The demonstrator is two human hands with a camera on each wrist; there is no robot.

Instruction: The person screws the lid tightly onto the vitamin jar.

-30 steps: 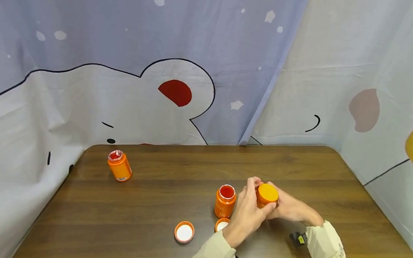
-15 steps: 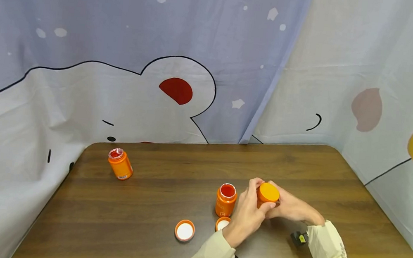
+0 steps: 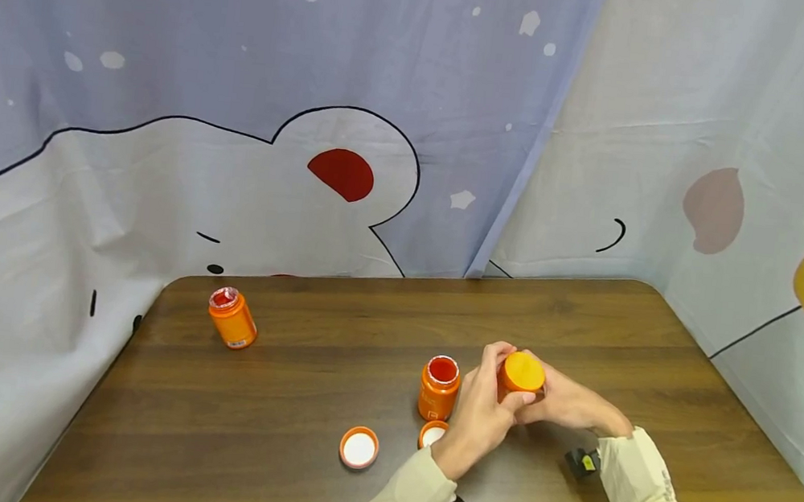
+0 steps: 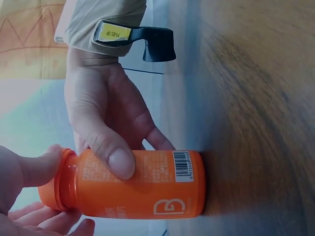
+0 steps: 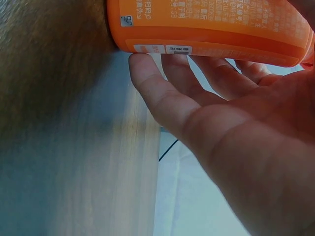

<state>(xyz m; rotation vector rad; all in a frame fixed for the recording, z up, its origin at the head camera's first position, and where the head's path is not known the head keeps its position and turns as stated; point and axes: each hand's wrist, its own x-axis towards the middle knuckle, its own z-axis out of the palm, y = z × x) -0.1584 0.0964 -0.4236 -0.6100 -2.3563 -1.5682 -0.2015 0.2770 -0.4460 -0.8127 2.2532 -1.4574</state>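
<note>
An orange bottle (image 4: 142, 184) with an orange cap (image 3: 524, 372) is held between both hands, its base at the table in the left wrist view. The left hand (image 3: 479, 412) grips the cap, thumb (image 4: 42, 167) on one side and fingers on the other. Around the bottle's body, the right hand (image 3: 569, 400) has its thumb (image 4: 120, 160) on the printed label; its fingers (image 5: 147, 73) lie along the opposite side in the right wrist view. Immediately left of the left hand stands an uncapped orange bottle (image 3: 438, 392) with a red inside.
Another uncapped orange bottle (image 3: 232, 319) stands at the table's far left. Two loose caps lie with their white insides up: one cap (image 3: 358, 448) at front centre, the other cap (image 3: 432, 434) partly behind the left forearm. Printed curtains (image 3: 234, 178) hang behind the wooden table (image 3: 273, 384).
The head view has shifted slightly. Both hands keep nearly the same hold on the bottle and its cap, with only a small shift of the left thumb at the cap's edge.
</note>
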